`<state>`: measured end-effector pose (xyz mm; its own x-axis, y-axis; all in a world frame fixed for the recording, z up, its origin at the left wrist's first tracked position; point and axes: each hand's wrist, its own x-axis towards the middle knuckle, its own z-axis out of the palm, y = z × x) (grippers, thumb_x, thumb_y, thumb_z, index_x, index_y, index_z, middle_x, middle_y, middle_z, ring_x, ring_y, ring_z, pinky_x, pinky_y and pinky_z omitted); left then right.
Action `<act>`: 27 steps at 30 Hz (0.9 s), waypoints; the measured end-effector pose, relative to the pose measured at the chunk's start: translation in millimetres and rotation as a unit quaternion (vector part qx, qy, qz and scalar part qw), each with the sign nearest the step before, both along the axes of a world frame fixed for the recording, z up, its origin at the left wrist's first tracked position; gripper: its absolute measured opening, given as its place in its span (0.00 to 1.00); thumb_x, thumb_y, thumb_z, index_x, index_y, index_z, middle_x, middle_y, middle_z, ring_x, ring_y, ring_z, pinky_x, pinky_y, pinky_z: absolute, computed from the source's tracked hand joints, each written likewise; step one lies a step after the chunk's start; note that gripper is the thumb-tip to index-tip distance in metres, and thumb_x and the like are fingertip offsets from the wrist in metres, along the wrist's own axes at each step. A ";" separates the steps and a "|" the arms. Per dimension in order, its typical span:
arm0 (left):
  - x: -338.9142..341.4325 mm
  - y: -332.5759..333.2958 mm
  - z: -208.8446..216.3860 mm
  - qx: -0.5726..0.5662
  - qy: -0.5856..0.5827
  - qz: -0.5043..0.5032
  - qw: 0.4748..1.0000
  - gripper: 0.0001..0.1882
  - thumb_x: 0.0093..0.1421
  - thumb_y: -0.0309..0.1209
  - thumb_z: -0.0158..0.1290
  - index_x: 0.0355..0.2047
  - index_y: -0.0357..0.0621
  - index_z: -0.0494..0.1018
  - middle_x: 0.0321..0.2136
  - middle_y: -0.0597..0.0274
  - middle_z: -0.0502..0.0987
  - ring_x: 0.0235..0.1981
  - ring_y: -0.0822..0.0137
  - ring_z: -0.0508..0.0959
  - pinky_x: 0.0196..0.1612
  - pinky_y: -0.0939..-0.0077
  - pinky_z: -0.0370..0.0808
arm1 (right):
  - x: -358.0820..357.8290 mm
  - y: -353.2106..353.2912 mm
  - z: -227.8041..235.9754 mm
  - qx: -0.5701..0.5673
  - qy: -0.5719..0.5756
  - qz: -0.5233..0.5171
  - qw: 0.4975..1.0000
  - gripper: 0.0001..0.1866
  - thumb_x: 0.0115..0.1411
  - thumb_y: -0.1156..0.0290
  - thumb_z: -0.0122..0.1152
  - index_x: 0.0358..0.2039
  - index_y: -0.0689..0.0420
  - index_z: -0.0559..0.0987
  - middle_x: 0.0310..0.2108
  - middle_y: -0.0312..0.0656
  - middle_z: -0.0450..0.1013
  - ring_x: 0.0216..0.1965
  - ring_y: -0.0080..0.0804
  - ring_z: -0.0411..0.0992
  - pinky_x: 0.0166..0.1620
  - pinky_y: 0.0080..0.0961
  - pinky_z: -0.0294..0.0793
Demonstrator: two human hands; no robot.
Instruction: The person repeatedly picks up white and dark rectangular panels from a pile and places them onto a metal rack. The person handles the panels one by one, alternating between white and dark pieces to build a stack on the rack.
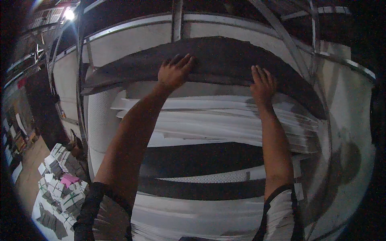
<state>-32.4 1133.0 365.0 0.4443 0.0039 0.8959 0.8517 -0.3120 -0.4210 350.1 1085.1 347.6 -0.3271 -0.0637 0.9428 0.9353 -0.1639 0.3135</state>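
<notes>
A large dark grey sheet [221, 56] lies across the top of a tall stack, its front edge curving toward me. Both my arms reach up to it. My left hand [175, 72] rests flat on the sheet near its middle, fingers spread and holding nothing. Farther right, my right hand [263, 83] touches the sheet's front edge with its fingers stretched upward and apart. Just below lie several white sheets [201, 116] with uneven edges. Lower in the stack are black sheets [193, 158] and a strip of white textured material [201, 177].
At the lower left stand bundles of cut white pieces [60, 180], with a pink piece [69, 179] among them. A metal post [177, 24] and slanted beams [277, 32] frame the stack. A pale wall [350, 120] stands on the right. A lamp [69, 14] shines at upper left.
</notes>
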 end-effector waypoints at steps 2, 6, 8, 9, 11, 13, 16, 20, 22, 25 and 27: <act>15.6 23.9 10.9 0.023 0.027 0.013 0.999 0.28 0.63 0.37 0.56 0.64 0.63 0.68 0.65 0.67 0.71 0.62 0.51 0.75 0.55 0.38 0.75 | 17.6 20.2 -1.4 -0.015 0.016 0.013 1.000 0.39 0.45 0.72 0.69 0.62 0.41 0.77 0.61 0.30 0.75 0.59 0.35 0.71 0.58 0.45 0.68; 43.2 55.7 11.0 0.040 0.054 0.002 0.998 0.27 0.65 0.37 0.53 0.65 0.63 0.67 0.65 0.67 0.71 0.64 0.50 0.72 0.59 0.34 0.71 | 43.7 56.0 -17.7 -0.047 0.073 -0.005 0.996 0.38 0.48 0.71 0.70 0.63 0.39 0.76 0.61 0.30 0.74 0.60 0.37 0.71 0.62 0.48 0.65; 49.1 72.2 -2.9 0.019 0.058 0.017 0.998 0.27 0.66 0.37 0.52 0.66 0.63 0.66 0.64 0.66 0.72 0.63 0.50 0.72 0.61 0.33 0.68 | 48.6 73.6 -35.7 -0.080 0.089 -0.011 0.993 0.37 0.50 0.71 0.70 0.64 0.38 0.75 0.62 0.30 0.74 0.60 0.37 0.70 0.63 0.49 0.65; 57.6 89.6 -14.7 -0.009 0.054 0.039 0.998 0.27 0.67 0.37 0.51 0.66 0.63 0.66 0.64 0.65 0.72 0.63 0.50 0.73 0.63 0.32 0.66 | 51.6 79.4 -44.5 -0.110 0.092 -0.017 0.990 0.36 0.51 0.71 0.70 0.63 0.39 0.75 0.62 0.30 0.73 0.61 0.38 0.70 0.64 0.50 0.64; 81.0 110.5 -36.9 -0.043 0.059 0.069 0.995 0.27 0.67 0.37 0.51 0.67 0.64 0.65 0.63 0.62 0.73 0.62 0.49 0.73 0.65 0.32 0.63 | 67.4 86.4 -62.6 -0.154 0.090 -0.044 0.983 0.35 0.53 0.70 0.69 0.63 0.39 0.75 0.62 0.30 0.73 0.62 0.38 0.69 0.65 0.52 0.64; 89.1 114.8 -55.1 -0.054 0.096 0.113 0.987 0.28 0.67 0.37 0.51 0.67 0.64 0.64 0.64 0.59 0.72 0.63 0.47 0.72 0.67 0.32 0.59 | 72.8 96.8 -82.1 -0.185 0.096 -0.057 0.976 0.34 0.54 0.70 0.69 0.63 0.41 0.74 0.63 0.31 0.72 0.63 0.39 0.68 0.65 0.53 0.63; 81.2 118.6 -95.0 -0.196 0.106 0.151 0.963 0.32 0.68 0.46 0.52 0.72 0.66 0.59 0.69 0.50 0.64 0.68 0.43 0.65 0.67 0.29 0.56 | 62.4 119.3 -106.7 -0.270 0.113 -0.063 0.954 0.34 0.55 0.72 0.67 0.64 0.42 0.72 0.63 0.37 0.72 0.63 0.46 0.69 0.65 0.55 0.63; 75.0 114.1 -161.8 -0.140 -0.023 0.032 0.989 0.43 0.65 0.62 0.49 0.76 0.69 0.49 0.74 0.43 0.52 0.73 0.39 0.56 0.67 0.21 0.50 | 72.1 145.2 -111.9 -0.313 0.123 -0.031 0.941 0.35 0.56 0.74 0.65 0.66 0.44 0.69 0.64 0.46 0.69 0.63 0.54 0.68 0.65 0.57 0.64; 62.8 105.5 -168.5 -0.129 0.008 0.032 0.991 0.48 0.62 0.68 0.48 0.77 0.69 0.46 0.75 0.41 0.49 0.74 0.38 0.53 0.66 0.18 0.48 | 81.0 149.1 -87.9 -0.358 0.116 -0.022 0.926 0.35 0.57 0.75 0.64 0.66 0.45 0.69 0.64 0.50 0.69 0.64 0.56 0.67 0.65 0.58 0.64; 51.8 125.5 -171.1 -0.109 0.010 0.143 0.984 0.48 0.62 0.68 0.47 0.77 0.67 0.47 0.74 0.39 0.49 0.74 0.37 0.52 0.66 0.17 0.48 | 87.7 161.0 -76.7 -0.387 0.110 0.009 0.916 0.38 0.55 0.75 0.66 0.67 0.44 0.68 0.66 0.50 0.66 0.68 0.56 0.62 0.68 0.58 0.60; 46.6 134.8 -174.6 -0.144 0.016 0.144 0.979 0.48 0.62 0.67 0.48 0.77 0.66 0.48 0.74 0.39 0.49 0.74 0.36 0.51 0.66 0.18 0.49 | 81.8 155.3 -77.5 -0.418 0.097 0.016 0.903 0.36 0.59 0.69 0.66 0.68 0.43 0.67 0.68 0.50 0.63 0.71 0.56 0.57 0.70 0.60 0.55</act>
